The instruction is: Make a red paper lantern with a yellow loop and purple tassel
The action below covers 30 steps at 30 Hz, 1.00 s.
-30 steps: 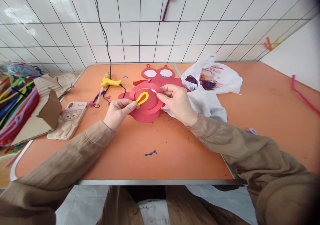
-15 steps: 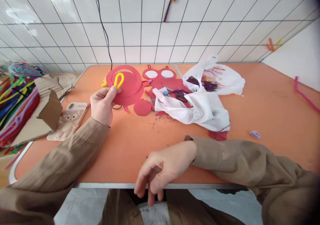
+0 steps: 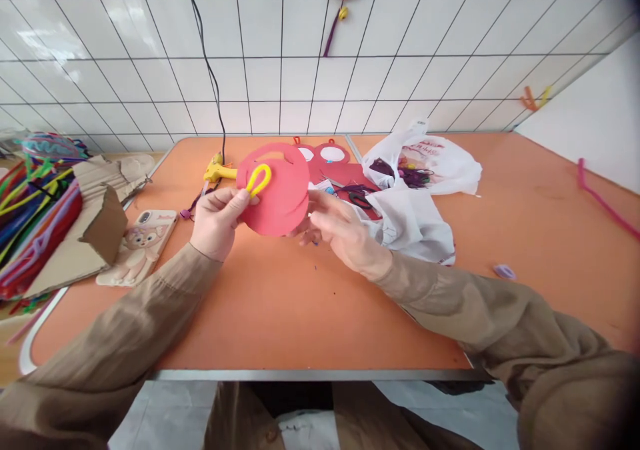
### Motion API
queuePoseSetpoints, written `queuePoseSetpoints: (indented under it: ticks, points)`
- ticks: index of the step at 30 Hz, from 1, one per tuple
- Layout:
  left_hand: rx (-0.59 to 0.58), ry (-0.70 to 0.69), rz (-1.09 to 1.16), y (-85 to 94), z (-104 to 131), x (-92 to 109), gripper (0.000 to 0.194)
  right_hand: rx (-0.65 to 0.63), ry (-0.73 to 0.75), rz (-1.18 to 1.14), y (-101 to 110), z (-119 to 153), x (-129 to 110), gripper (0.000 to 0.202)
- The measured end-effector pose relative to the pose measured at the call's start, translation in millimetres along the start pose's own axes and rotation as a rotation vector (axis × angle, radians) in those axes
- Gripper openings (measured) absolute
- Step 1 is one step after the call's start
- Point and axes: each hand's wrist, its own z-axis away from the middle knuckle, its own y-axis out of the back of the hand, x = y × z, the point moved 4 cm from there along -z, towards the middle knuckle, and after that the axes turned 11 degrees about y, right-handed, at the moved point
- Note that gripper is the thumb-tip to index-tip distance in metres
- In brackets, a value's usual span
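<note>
My left hand (image 3: 219, 222) is closed, its thumb pinching a yellow pipe-cleaner loop (image 3: 259, 181) against red paper discs (image 3: 280, 203). The pieces overlap, with a narrow curved gap near the top showing a ring shape. At their right edge is my right hand (image 3: 346, 229), slightly blurred, its fingers apart and some partly behind the paper. Whether those fingers press on the edge is hard to see. Behind the discs lies a yellow glue gun (image 3: 216, 170) with a black cord.
Black-handled scissors (image 3: 359, 201) and white plastic bags (image 3: 413, 220) lie behind my right hand. Two red rings with white centres (image 3: 333, 153) rest near the wall. To the left are a phone (image 3: 140, 247), torn cardboard (image 3: 103, 227) and colourful pipe cleaners (image 3: 37, 230).
My right hand has risen from the table's front edge to the discs. My left hand has moved right with the loop and discs, uncovering the glue gun. The view has tilted up slightly.
</note>
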Motion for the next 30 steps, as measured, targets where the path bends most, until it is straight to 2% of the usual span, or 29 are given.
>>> queuePoseSetpoints:
  ticks: [2,6,9,12,15,19,21,22,23,26,30]
  points:
    - [-0.065,0.017,-0.122,-5.7,4,-6,0.025,0.059,0.039,0.021,5,-1,-3,0.035]
    - [-0.173,0.039,-0.278,-14.5,10,-16,0.028,0.261,0.004,0.223,19,-6,3,0.028]
    - [-0.117,0.041,-0.252,-11.3,8,-19,0.029,0.280,0.012,0.365,25,-10,7,0.029]
    - [0.066,0.017,-0.167,1.4,1,-19,0.031,0.242,0.017,0.482,29,-12,7,0.032]
    - [0.178,-0.004,-0.114,12.3,-6,-20,0.030,0.119,0.034,0.598,26,-12,6,0.033]
    - [0.194,0.004,-0.107,15.2,-8,-22,0.032,-0.079,0.075,0.710,15,-9,9,0.025]
    - [0.173,0.014,-0.110,12.4,-6,-23,0.033,-0.115,0.134,0.835,12,-7,9,0.010]
    - [0.156,0.018,-0.115,10.3,-5,-22,0.034,-0.115,0.178,0.898,11,-7,8,0.010]
    - [0.135,0.021,-0.120,7.9,-3,-22,0.034,-0.103,0.227,0.940,11,-6,7,0.019]
    - [0.058,0.042,-0.123,0.1,1,-19,0.033,-0.043,0.299,0.890,10,-6,0,0.038]
    - [-0.057,0.087,-0.108,-10.4,8,-20,0.031,0.005,0.133,0.520,7,-9,-4,0.048]
